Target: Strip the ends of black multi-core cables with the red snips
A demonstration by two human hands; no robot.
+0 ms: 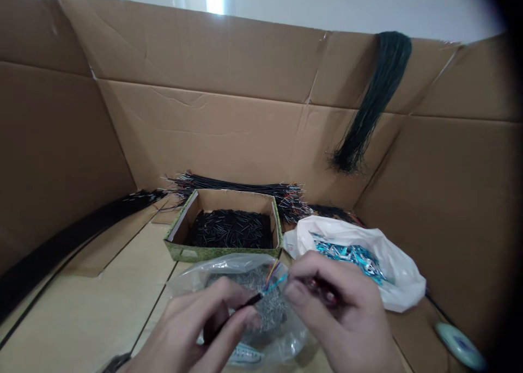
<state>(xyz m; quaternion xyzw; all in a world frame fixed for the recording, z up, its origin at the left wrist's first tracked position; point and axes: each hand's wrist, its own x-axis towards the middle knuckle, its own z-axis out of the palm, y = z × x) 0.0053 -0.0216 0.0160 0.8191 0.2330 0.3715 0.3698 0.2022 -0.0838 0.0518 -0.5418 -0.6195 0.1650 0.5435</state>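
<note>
My left hand (192, 321) pinches a black cable (255, 299) between thumb and fingers. Thin coloured wires (269, 275), among them yellow, purple and blue, fan out of the cable's stripped end. The fingertips of my right hand (343, 313) close at the tip of the light blue wire (278, 282). Something dark red and shiny (322, 291) shows inside the curl of my right fingers; its kind is mostly hidden. Below both hands lies a clear plastic bag (292, 337) of small grey pieces.
A green-edged box (229, 255) of short black tubes stands behind the bag. At right is a white bag (402, 286) of blue and silver pieces. Black cable bundles (241, 184) lie behind. Dark green wires (378, 98) hang over the cardboard wall (204, 128).
</note>
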